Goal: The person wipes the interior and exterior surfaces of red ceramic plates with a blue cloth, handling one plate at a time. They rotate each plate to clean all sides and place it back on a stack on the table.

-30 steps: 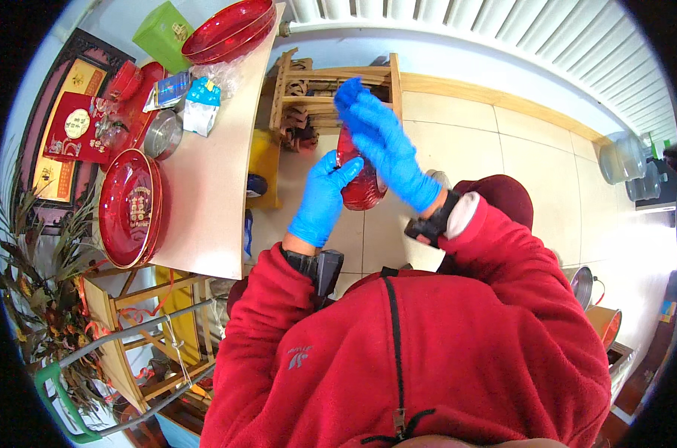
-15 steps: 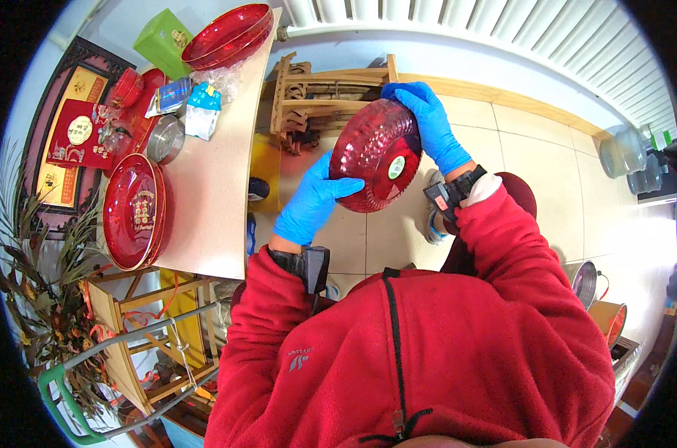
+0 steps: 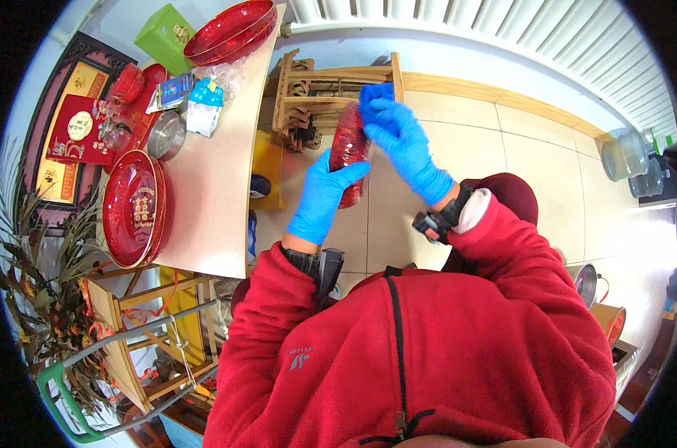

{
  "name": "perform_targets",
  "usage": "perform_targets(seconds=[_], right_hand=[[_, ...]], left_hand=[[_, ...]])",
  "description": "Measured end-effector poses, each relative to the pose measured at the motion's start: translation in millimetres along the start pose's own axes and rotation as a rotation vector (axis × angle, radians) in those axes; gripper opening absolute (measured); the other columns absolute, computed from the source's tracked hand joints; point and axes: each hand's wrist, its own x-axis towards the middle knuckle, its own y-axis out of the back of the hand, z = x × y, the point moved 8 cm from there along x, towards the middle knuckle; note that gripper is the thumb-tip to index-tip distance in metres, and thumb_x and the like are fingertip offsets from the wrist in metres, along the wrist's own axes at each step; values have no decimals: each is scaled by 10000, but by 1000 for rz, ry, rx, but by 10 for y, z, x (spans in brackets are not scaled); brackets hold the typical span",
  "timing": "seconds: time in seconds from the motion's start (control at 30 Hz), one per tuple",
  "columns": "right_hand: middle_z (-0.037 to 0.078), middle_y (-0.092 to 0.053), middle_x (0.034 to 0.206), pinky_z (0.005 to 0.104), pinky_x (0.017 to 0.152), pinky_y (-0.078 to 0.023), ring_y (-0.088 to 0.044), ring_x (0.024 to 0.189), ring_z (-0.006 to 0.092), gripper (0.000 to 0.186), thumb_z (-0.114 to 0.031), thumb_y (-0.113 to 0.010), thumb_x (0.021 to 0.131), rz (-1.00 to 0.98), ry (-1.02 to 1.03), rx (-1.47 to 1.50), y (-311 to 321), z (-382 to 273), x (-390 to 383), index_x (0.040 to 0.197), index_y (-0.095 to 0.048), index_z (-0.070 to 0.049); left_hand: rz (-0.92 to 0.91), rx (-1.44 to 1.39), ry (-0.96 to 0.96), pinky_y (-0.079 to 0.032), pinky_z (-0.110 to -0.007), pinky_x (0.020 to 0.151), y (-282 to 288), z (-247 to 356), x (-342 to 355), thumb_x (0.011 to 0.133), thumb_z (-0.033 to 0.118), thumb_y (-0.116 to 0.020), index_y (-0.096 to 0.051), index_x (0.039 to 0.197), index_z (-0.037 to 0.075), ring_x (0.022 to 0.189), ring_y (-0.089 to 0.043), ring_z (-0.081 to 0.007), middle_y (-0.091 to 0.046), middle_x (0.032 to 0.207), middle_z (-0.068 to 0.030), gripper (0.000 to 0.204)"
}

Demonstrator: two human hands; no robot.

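Note:
A red translucent bowl (image 3: 346, 140) with a patterned surface is held up in front of me, turned nearly edge-on. My left hand (image 3: 317, 196), in a blue glove, grips its lower part, thumb across the near side. At the bowl's upper right edge, my right hand (image 3: 409, 153), also gloved in blue, holds a darker blue cloth (image 3: 376, 95) against it. The bowl's inside is hidden from this angle, and some right fingertips are covered by the cloth.
On the table (image 3: 215, 201) at left stand a large red bowl (image 3: 133, 213), another red bowl (image 3: 230, 33), a green box (image 3: 165, 41), a glass jar (image 3: 166, 136) and a red gift box (image 3: 77, 138). A wooden rack (image 3: 331, 89) stands ahead, below a white radiator (image 3: 488, 33).
The bowl has turned from showing its round base to nearly edge-on and shifted slightly left. My right hand has moved left and lower, and the dark blue cloth shows more.

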Motion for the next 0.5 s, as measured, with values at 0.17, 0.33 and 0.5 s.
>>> perform_targets(seconds=[0.17,0.33,0.5], right_hand=[[204,-482,1383,439,1077,-397,-431,1336,384,491,-174,-746,811,-115,460,-522,-389,-349,-418,1244,-552,-45],[203,-483,1392,445,1096,-375,-418,1345,386,524,-205,-695,863,-111,365,-609,-414,-376,-311,1345,-539,-74],[190,-519,1365,415,1044,-438,-509,1267,332,476,-145,-690,882,52,-223,93,-185,145,-34,1330,-555,-61]], left_hand=[[130,221,-133,-513,-266,626,144,-120,111,861,54,-660,-634,1146,47,713,-631,-114,-676,860,-53,285],[93,298,-14,-534,-301,725,6,-294,44,867,75,-653,-653,1131,38,799,-652,-137,-704,892,-56,267],[40,428,-119,-514,-302,781,-109,-162,-24,858,128,-703,-669,1095,42,858,-648,-136,-706,920,-53,254]])
